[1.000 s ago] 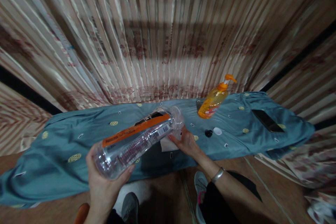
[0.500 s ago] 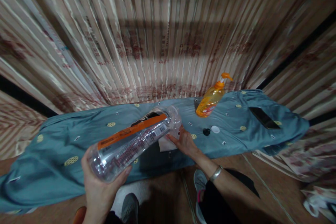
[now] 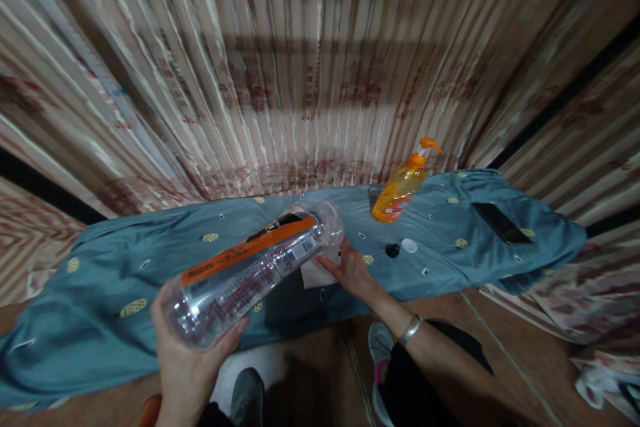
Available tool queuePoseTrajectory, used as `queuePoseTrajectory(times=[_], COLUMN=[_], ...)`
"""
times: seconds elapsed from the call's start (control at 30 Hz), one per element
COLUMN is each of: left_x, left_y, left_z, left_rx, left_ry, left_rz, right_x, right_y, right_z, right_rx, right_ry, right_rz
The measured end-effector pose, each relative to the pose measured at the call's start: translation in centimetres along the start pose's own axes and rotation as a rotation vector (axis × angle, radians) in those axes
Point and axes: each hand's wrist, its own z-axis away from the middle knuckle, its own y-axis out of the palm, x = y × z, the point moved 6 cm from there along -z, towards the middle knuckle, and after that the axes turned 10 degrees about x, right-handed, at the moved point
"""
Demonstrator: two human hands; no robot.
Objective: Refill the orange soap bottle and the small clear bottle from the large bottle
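My left hand (image 3: pixel 186 361) is wrapped around the wide base of the clear bottle (image 3: pixel 245 280), thumb along the near side. The bottle lies slantwise above the teal cloth (image 3: pixel 113 300), its base toward me on the left and its narrow end pointing away to the right. It is transparent, with an orange strip (image 3: pixel 250 250) running lengthwise, and a barcode and small print beneath that. My right hand (image 3: pixel 356 273) is at the narrow end, its thumb reaching under the plastic; the rest of its fingers are partly hidden, so I can't tell whether they close around it. A silver bracelet (image 3: pixel 409 329) sits on the right wrist.

Under that end, a pale piece (image 3: pixel 316 275) shows on the cloth, perhaps paper or fabric; the view is too dim for me to be sure. To the right of my right hand, a small black object (image 3: pixel 393 250) lies just beside a white disc (image 3: pixel 409 245). Beyond them stands a pump bottle (image 3: pixel 400 192) with an orange pump head and yellow-orange liquid. Farther right, a dark flat phone-like slab (image 3: pixel 501 223) rests on the cloth. Behind everything hangs a pleated, striped curtain (image 3: pixel 320 80) with reddish patterns.
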Motion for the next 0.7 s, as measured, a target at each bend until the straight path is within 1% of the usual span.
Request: queuePoseTrajectory(times=[0.17,0.37,0.53,0.7], left_x=[0.07,0.27,0.64,0.77], left_y=[0.02,0.0,-0.09,-0.14], left_z=[0.05,-0.01,-0.07,-0.04], left_rx=[-0.003,-0.002,0.0,0.006], left_ry=[-0.001,0.004,-0.014,-0.008], left_rz=[-0.005,0.016,0.034,0.006], right_x=[-0.23,-0.52,-0.29,-0.22], right_y=[0.17,0.3,0.21,0.14], right_z=[-0.08,-0.16,-0.11,-0.09], right_rx=[-0.003,-0.051,-0.069,-0.071], right_ry=[-0.023,-0.068,-0.114,-0.109], right_rz=[0.034,0.1,0.107,0.082])
